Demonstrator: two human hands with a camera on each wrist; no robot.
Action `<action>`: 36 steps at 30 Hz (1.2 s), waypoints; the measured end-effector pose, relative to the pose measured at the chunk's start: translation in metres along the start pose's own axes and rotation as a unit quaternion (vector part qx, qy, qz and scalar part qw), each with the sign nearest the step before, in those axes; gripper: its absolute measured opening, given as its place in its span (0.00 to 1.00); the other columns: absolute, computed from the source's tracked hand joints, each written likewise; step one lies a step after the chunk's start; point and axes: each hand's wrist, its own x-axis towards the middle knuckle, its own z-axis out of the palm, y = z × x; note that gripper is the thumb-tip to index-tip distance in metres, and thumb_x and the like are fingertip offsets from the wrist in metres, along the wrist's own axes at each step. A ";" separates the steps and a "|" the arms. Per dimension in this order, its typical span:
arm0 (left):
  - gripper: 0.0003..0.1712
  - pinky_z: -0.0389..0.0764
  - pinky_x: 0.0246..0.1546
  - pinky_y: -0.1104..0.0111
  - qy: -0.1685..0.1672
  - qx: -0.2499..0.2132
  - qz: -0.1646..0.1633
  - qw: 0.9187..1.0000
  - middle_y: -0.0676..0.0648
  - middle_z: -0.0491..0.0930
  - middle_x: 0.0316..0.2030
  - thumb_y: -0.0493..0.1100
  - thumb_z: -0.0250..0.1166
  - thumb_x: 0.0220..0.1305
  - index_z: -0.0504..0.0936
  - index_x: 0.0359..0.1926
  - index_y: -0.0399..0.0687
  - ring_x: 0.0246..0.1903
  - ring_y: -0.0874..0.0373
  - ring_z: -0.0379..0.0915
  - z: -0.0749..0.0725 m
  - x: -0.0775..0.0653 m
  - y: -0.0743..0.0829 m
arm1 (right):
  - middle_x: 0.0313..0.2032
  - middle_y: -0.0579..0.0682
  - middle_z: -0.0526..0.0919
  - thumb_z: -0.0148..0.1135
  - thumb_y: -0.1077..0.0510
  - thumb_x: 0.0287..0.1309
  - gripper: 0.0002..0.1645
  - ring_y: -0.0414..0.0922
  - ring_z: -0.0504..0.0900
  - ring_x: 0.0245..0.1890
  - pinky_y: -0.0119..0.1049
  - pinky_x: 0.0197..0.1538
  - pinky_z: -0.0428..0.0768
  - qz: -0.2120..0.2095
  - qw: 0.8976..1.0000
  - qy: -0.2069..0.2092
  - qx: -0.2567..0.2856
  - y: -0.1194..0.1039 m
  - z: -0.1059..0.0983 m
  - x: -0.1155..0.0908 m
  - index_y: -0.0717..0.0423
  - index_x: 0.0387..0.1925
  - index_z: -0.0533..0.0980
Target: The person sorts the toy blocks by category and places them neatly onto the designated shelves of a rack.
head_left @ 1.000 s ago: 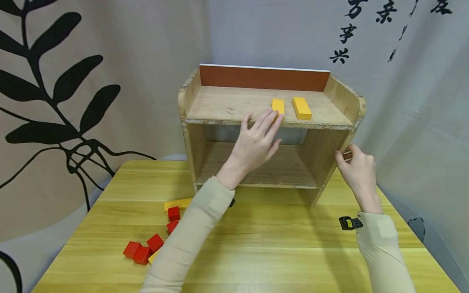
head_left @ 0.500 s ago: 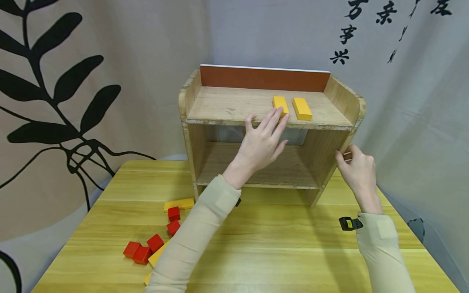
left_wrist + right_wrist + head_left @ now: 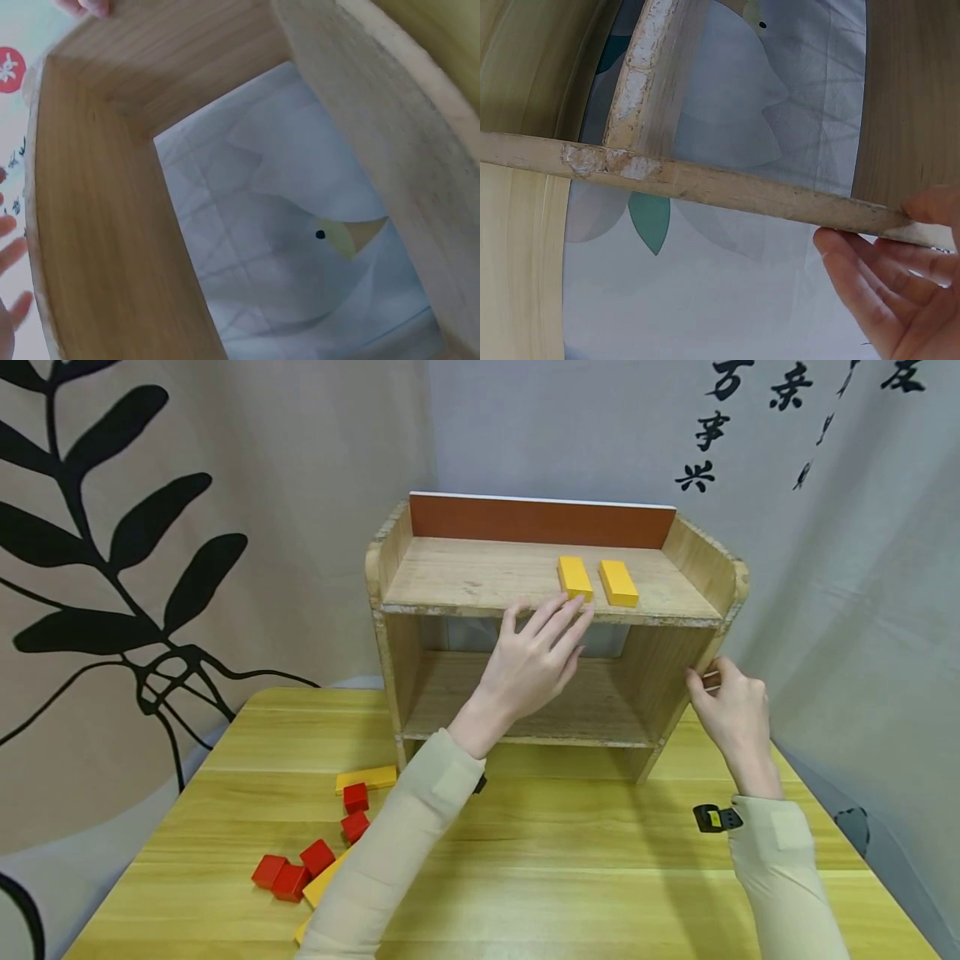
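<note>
On the upper shelf (image 3: 480, 568), two yellow blocks (image 3: 575, 575) point lengthwise front-to-back

Right of the frame's centre, a shelf unit (image 3: 600, 693) is standing on the table (image 3: 570, 860), a curtain (image 3: 570, 427) hanging behind it. On its upper board (image 3: 472, 568), right of the middle, I am noting a left block (image 3: 575, 577) and a right block (image 3: 619, 583) lying side by side, apart. The left hand (image 3: 528, 664) is hovering before the unit, fingertips ending at the left block's near end; contact I am not confirming. At right, the right hand (image 3: 729, 706) is gripping the side panel's (image 3: 667, 668) edge. At lower left, five cubes (image 3: 291, 883) are lying on the table, one block (image 3: 367, 779) lying behind them; two further blocks (image 3: 322, 881) are lying near the front cubes, partly hidden by the left sleeve (image 3: 401, 847).
</note>
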 end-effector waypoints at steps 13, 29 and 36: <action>0.13 0.76 0.47 0.63 0.027 -0.185 -0.046 0.981 0.50 0.86 0.42 0.39 0.63 0.61 0.84 0.47 0.47 0.42 0.57 0.81 -0.011 -0.070 -0.016 | 0.35 0.69 0.84 0.51 0.49 0.65 0.22 0.61 0.84 0.30 0.38 0.21 0.76 0.002 1.000 -0.006 0.007 0.000 -0.001 0.000 0.67 0.37 0.75; 0.10 0.83 0.38 0.64 -0.196 -0.360 -0.216 0.886 0.47 0.87 0.41 0.41 0.63 0.63 0.85 0.43 0.43 0.37 0.56 0.84 -0.030 -0.166 -0.061 | 0.35 0.70 0.84 0.51 0.50 0.65 0.21 0.61 0.84 0.29 0.37 0.20 0.75 0.003 1.000 -0.002 0.007 -0.001 -0.001 0.000 0.68 0.38 0.75; 0.12 0.80 0.48 0.56 -0.314 -0.383 -0.272 0.825 0.46 0.86 0.43 0.43 0.62 0.64 0.83 0.47 0.45 0.42 0.55 0.81 -0.045 -0.198 -0.081 | 0.35 0.69 0.84 0.51 0.50 0.65 0.21 0.61 0.84 0.30 0.39 0.22 0.76 0.004 1.000 -0.001 0.007 0.000 0.000 0.000 0.68 0.38 0.75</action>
